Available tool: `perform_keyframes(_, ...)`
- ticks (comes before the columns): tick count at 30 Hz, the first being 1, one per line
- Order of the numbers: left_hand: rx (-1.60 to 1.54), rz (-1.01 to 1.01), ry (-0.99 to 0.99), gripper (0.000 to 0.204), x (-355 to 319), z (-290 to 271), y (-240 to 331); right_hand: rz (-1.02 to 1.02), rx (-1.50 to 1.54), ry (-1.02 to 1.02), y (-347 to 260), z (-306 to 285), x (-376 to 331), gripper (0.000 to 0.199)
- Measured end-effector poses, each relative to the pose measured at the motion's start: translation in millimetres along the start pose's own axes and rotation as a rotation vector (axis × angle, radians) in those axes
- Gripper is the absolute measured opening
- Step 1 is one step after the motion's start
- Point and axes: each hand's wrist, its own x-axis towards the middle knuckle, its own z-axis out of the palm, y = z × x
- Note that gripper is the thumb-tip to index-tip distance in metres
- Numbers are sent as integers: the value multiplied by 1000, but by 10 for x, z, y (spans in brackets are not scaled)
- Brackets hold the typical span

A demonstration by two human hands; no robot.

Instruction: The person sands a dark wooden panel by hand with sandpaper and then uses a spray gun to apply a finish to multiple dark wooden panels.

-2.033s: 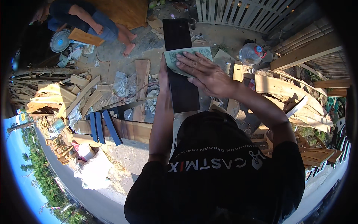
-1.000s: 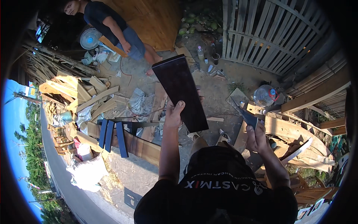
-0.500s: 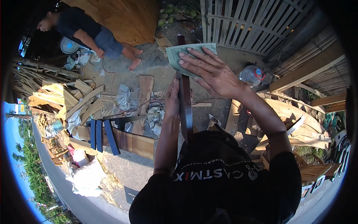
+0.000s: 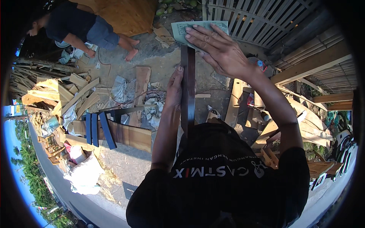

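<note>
A dark brown, smooth wooden strip [image 4: 188,93] stands lengthwise in front of my chest, its near end close to my black shirt. My left hand [image 4: 174,86] is closed round it from the left side, thumb along the edge. At the strip's far end, my right hand [image 4: 219,49] presses a green sheet of sandpaper [image 4: 180,32] with print on its back. The right fingers lie long over the sheet, with the thumb lower down near the wood. The sheet covers the far tip of the strip.
Dark-painted slats [image 4: 107,130] rest across a plank [image 4: 131,136] at left. Scrap wood [image 4: 57,93] is heaped beyond them. Another person [image 4: 76,26] stands barefoot at the far left. A slatted bamboo panel [image 4: 258,19] and a bottle [image 4: 261,65] are at far right.
My right hand and the sandpaper have slid away from me, toward the strip's far end. The view has shifted slightly; my left hand still grips the strip.
</note>
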Motion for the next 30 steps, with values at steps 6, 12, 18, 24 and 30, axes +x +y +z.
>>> perform_keyframes(6,-61,-38,165,53,241,-229,3,11,340,-197,-1006,68,-719,74)
perform_keyframes(12,-399,69,-230,98,238,-388,136,-33,685,-349,-1146,-422,-1095,67)
perform_keyframes(18,-631,-5,-243,74,34,-4,37,300,334,209,-576,-266,-906,66)
perform_keyframes(24,-660,-275,-520,77,129,-18,-189,-103,372,-252,-989,298,-918,69)
perform_keyframes(30,-638,-156,-119,64,-91,181,-241,161,160,-74,-395,290,-727,57)
